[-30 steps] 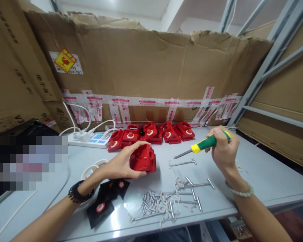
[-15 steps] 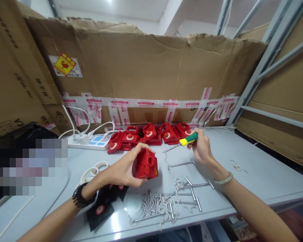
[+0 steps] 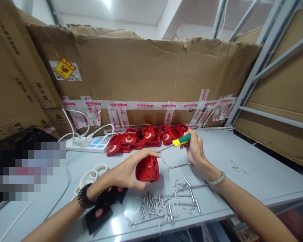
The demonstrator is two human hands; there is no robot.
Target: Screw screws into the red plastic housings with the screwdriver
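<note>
My left hand (image 3: 127, 169) is wrapped round a red plastic housing (image 3: 148, 169), its hollow side turned toward me. In my right hand (image 3: 195, 148) is a screwdriver (image 3: 181, 139) with a green and yellow handle. Its shaft slants down to the left, and the tip is close to the top of the housing and my left fingertips; whether it touches, I cannot tell. Below the hands lie several small metal pins (image 3: 148, 205), T-shaped metal rods (image 3: 192, 190) and tangled white cord (image 3: 166, 205). Behind stands a row of red units (image 3: 147, 134) with white markings.
A white power strip (image 3: 91, 144) with plugged cables sits at the back left. White rings (image 3: 88, 176), black pouches (image 3: 99, 213) and a clear round dish (image 3: 132, 205) are on the left. A tall cardboard sheet (image 3: 151, 74) closes off the back; a metal rack (image 3: 252, 80) stands right.
My right hand has brought the screwdriver left, its tip now close to the housing. The left hand has turned the housing so more of its hollow side shows.
</note>
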